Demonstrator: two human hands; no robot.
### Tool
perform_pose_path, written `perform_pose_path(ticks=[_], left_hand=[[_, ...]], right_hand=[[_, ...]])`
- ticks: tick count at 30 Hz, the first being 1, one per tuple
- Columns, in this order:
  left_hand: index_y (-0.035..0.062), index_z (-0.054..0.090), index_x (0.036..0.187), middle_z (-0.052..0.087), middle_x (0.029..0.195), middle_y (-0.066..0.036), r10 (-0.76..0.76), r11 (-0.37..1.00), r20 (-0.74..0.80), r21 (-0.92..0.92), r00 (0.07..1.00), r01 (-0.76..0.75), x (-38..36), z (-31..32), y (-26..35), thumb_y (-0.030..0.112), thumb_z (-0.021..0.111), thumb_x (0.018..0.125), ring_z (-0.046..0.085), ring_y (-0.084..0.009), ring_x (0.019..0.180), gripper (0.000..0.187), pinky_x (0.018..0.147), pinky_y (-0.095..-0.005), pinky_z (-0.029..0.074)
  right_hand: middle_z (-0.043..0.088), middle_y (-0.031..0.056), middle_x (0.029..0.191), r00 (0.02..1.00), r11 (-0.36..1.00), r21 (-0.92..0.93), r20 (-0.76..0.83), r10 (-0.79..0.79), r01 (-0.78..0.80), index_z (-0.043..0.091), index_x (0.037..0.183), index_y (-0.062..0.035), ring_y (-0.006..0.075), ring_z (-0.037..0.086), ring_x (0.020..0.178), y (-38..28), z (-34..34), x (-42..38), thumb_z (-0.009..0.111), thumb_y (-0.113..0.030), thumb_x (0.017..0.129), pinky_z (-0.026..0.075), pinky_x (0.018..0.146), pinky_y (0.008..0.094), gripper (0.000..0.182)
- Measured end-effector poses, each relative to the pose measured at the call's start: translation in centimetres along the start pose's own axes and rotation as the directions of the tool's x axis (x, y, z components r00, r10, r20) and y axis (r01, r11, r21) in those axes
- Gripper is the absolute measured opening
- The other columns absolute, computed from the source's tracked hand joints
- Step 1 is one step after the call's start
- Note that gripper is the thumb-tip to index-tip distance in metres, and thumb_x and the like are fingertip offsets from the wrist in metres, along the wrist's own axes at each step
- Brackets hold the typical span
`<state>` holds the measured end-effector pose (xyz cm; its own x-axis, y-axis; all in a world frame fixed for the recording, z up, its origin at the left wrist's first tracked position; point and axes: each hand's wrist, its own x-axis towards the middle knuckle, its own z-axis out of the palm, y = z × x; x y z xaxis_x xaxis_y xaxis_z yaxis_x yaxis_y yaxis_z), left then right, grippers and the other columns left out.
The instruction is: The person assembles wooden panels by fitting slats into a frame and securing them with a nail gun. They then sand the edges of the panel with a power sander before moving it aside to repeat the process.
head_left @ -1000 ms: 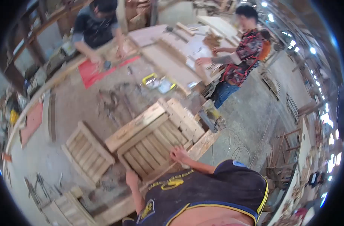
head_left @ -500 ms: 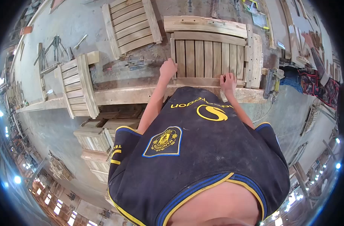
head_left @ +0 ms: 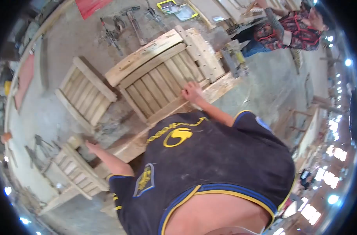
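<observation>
My left hand (head_left: pixel 91 148) is stretched out at the lower left, beside the end of a small slatted wooden panel (head_left: pixel 76 171); its fingers are blurred. At the near edge of a larger slatted panel (head_left: pixel 159 87), my right hand (head_left: pixel 192 92) rests with its fingers curled; what they hold, if anything, is hidden. That panel lies against a thick wooden board (head_left: pixel 147 56) along its far side and a board with holes (head_left: pixel 195 53) on its right.
Another slatted panel (head_left: pixel 85 94) lies left of centre. Beyond the boards are a hammer (head_left: pixel 136 27) and clamp-like tools (head_left: pixel 111 36). A metal clamp (head_left: pixel 235 60) sits right of the boards. A co-worker (head_left: pixel 290 31) is at the upper right.
My left hand has left the larger panel's left edge and moved out toward the small panel. My right hand stays at the near edge. The view has turned, and the co-worker shows more fully.
</observation>
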<state>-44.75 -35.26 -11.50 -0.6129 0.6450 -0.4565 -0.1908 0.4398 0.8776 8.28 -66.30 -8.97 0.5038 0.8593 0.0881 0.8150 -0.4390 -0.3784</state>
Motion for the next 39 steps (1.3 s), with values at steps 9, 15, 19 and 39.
perform_pose_path(ticks=[9, 15, 19, 39], left_hand=[[0.0031, 0.065, 0.086, 0.054, 0.062, -0.007, 0.245, 0.714, 0.452, -0.682, 0.858, 0.156, -7.1, -3.2, 4.4, 0.057, 0.036, 0.084, 0.054, -0.0251, 0.069, 0.061, 0.066, -0.0417, 0.043], [0.0009, 0.063, 0.071, 0.053, 0.054, -0.008, -0.084, 0.486, 0.889, 0.431, 0.45, -0.76, -16.7, 5.6, 4.2, 0.028, 0.047, 0.091, 0.046, -0.0117, 0.049, 0.037, 0.047, -0.0285, 0.033], [-0.0016, 0.058, 0.061, 0.046, 0.047, -0.011, 0.064, 0.236, 0.909, 0.388, 0.413, -0.891, -18.7, 7.1, 3.5, 0.025, 0.055, 0.088, 0.041, -0.0161, 0.044, 0.038, 0.047, -0.0352, 0.032], [0.0029, 0.06, 0.071, 0.056, 0.066, -0.018, 0.277, -0.224, 0.895, 0.414, 0.35, -0.882, -11.5, 8.7, -5.1, 0.017, 0.052, 0.085, 0.056, -0.032, 0.063, 0.021, 0.06, -0.0441, 0.042]], right_hand=[[0.054, 0.0082, 0.088, 0.998, 0.998, 0.017, -0.012, 0.067, -0.067, 0.059, 0.082, -0.0111, 0.0288, 0.05, 0.094, 0.4, -0.1, -0.4, 0.058, -0.022, 0.076, 0.043, 0.081, 0.0422, 0.013], [0.053, 0.0081, 0.087, 1.0, 0.999, 0.029, 0.001, 0.017, -0.017, 0.057, 0.082, -0.0102, 0.0284, 0.05, 0.092, 0.8, -0.3, -0.4, 0.058, -0.022, 0.076, 0.042, 0.083, 0.0415, 0.013], [0.053, 0.0083, 0.085, 0.999, 1.0, 0.028, -0.032, 0.004, -0.003, 0.056, 0.082, -0.0091, 0.0284, 0.05, 0.09, 0.9, -0.3, -0.1, 0.058, -0.021, 0.076, 0.042, 0.083, 0.0415, 0.014], [0.052, 0.0074, 0.082, 0.993, 0.997, 0.077, -0.12, -0.003, 0.012, 0.055, 0.078, -0.0103, 0.0264, 0.05, 0.086, 1.0, -0.3, -0.7, 0.056, -0.024, 0.081, 0.041, 0.078, 0.0405, 0.014]])
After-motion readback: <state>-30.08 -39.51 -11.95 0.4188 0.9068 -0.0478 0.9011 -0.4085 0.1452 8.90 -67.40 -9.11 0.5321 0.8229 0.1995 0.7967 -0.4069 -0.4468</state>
